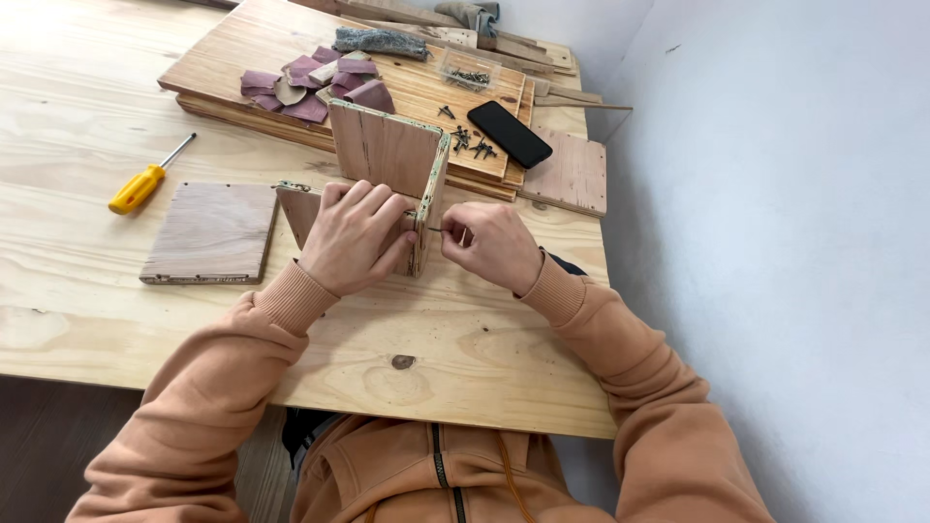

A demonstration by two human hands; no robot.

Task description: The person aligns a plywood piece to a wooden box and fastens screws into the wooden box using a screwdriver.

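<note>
Your left hand (354, 237) grips upright plywood panels (387, 160), matt with rough, pale edges. Your right hand (489, 244) pinches a thin metal screw (438, 230). At 10 o'clock lies a screwdriver (145, 179), glossy yellow plastic handle, metal shaft. At 12 o'clock, coarse maroon sandpaper scraps (310, 82); at 1 o'clock, a glossy black phone (509, 134).

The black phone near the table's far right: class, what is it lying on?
The black phone lies on a stack of wooden boards, beside loose screws. What is directly beneath the phone is covered.
</note>
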